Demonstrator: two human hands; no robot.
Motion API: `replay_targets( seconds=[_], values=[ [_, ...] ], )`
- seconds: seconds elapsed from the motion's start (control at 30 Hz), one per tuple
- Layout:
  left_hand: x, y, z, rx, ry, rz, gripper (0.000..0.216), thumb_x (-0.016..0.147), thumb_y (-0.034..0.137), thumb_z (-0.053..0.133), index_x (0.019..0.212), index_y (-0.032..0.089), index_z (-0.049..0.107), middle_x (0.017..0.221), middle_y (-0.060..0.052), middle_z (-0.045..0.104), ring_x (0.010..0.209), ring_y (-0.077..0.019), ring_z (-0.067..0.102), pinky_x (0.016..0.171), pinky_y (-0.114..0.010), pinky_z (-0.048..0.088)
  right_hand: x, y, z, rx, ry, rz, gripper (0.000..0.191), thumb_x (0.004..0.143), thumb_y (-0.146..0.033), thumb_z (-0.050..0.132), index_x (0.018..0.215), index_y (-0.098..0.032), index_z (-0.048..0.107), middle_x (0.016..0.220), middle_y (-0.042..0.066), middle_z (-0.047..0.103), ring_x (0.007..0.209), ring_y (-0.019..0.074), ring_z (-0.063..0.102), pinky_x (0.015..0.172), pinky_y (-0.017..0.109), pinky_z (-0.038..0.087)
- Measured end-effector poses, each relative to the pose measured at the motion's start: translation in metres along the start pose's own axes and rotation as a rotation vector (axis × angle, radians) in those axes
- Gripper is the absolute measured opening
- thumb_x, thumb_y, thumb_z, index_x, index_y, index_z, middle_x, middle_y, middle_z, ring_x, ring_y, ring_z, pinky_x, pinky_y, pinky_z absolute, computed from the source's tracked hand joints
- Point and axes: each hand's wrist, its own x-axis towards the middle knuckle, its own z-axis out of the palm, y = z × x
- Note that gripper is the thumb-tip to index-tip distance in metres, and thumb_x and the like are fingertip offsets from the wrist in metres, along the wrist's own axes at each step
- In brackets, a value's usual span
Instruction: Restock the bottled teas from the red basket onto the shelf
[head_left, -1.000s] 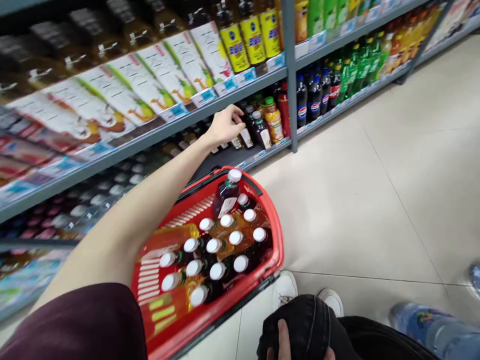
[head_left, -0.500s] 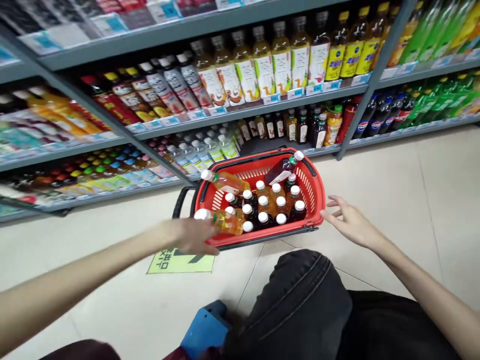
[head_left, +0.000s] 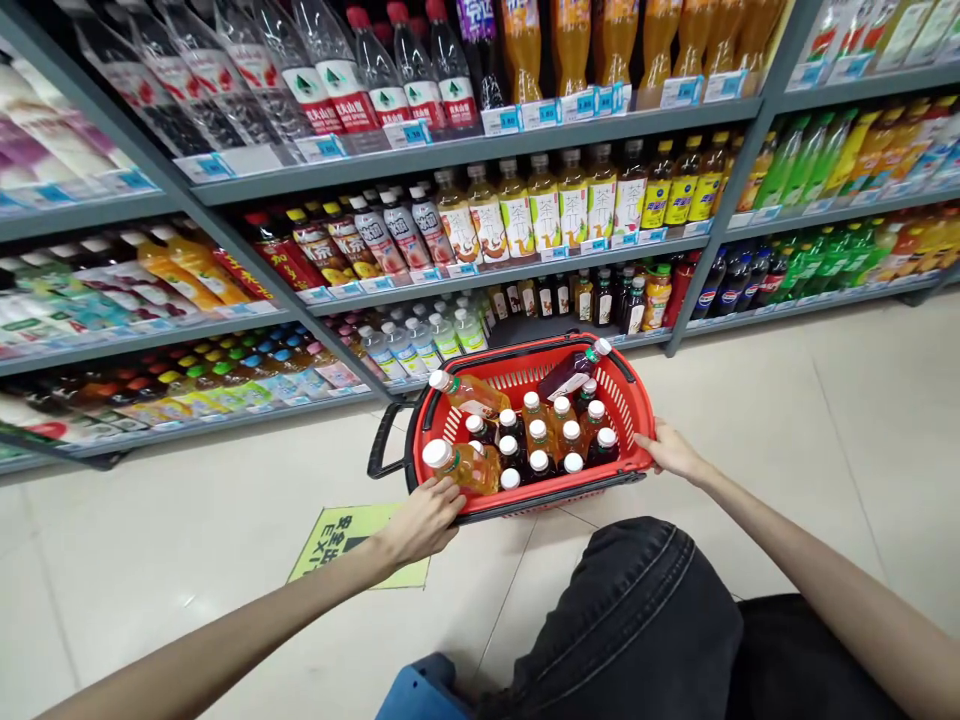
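Note:
A red shopping basket (head_left: 630, 400) stands on the floor in front of me, packed with several white-capped drink bottles (head_left: 551, 440), some amber and some dark. My left hand (head_left: 426, 518) grips the basket's near left rim, just below an amber bottle (head_left: 461, 465) lying on its side. My right hand (head_left: 673, 452) holds the near right rim, fingers curled on it. One dark bottle (head_left: 574, 368) leans against the far wall of the basket.
Store shelves (head_left: 480, 150) full of bottled drinks run along the back, with a gap on the lowest shelf (head_left: 536, 328) behind the basket. My dark-trousered knee (head_left: 637, 620) is raised below the basket. A green floor sticker (head_left: 352, 540) and a blue object (head_left: 420, 690) lie near me.
A second ago my left hand reached to the lowest shelf. Both hands then came toward the basket and now grip its near rim, left and right. The view has pulled back.

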Motion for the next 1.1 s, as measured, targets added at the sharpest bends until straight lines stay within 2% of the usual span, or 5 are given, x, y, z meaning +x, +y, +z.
replay_targets(
  seconds=[0.33, 0.6, 0.83, 1.0, 1.1],
  values=[
    [-0.009, 0.006, 0.001, 0.071, -0.140, -0.006, 0.021, 0.088, 0.020, 0.064, 0.104, 0.010, 0.073, 0.103, -0.018, 0.072, 0.104, -0.0343, 0.066, 0.088, -0.045, 0.052, -0.005, 0.005, 0.009, 0.099, -0.038, -0.012, 0.023, 0.106, -0.022, 0.050, 0.125, -0.013, 0.044, 0.078, 0.005, 0.072, 0.045, 0.0147, 0.065, 0.040, 0.023, 0.052],
    [-0.049, 0.039, 0.014, 0.122, -0.226, 0.026, 0.025, 0.093, 0.024, 0.060, 0.107, 0.010, 0.075, 0.103, -0.019, 0.073, 0.100, -0.0350, 0.067, 0.079, -0.043, 0.050, -0.030, 0.007, 0.010, 0.149, -0.151, 0.041, 0.033, 0.104, -0.022, 0.055, 0.131, -0.011, 0.040, 0.077, 0.007, 0.073, 0.046, 0.0172, 0.068, 0.037, 0.022, 0.054],
    [-0.079, 0.032, 0.035, 0.234, -0.278, 0.123, 0.027, 0.086, 0.010, 0.069, 0.111, 0.015, 0.077, 0.099, -0.017, 0.074, 0.093, -0.0308, 0.070, 0.075, -0.038, 0.049, -0.057, 0.001, 0.025, 0.221, -0.323, 0.141, 0.041, 0.095, -0.018, 0.063, 0.130, -0.008, 0.045, 0.069, 0.006, 0.074, 0.054, 0.0244, 0.075, 0.040, 0.024, 0.056],
    [-0.069, 0.049, 0.008, 0.241, -0.413, 0.094, 0.022, 0.084, 0.006, 0.069, 0.103, 0.012, 0.079, 0.091, -0.017, 0.076, 0.085, -0.0320, 0.073, 0.068, -0.037, 0.050, -0.057, -0.002, 0.022, 0.221, -0.346, 0.131, 0.042, 0.091, -0.026, 0.074, 0.124, -0.011, 0.054, 0.071, 0.005, 0.074, 0.056, 0.0239, 0.075, 0.043, 0.023, 0.057],
    [-0.055, 0.066, -0.033, 0.181, -0.373, -0.008, 0.024, 0.095, 0.026, 0.063, 0.090, 0.010, 0.080, 0.088, -0.021, 0.075, 0.084, -0.0363, 0.073, 0.067, -0.041, 0.051, -0.055, -0.002, 0.021, 0.181, -0.369, 0.112, 0.043, 0.092, -0.034, 0.075, 0.124, -0.011, 0.056, 0.070, 0.005, 0.074, 0.055, 0.0215, 0.074, 0.044, 0.022, 0.056]
  ],
)
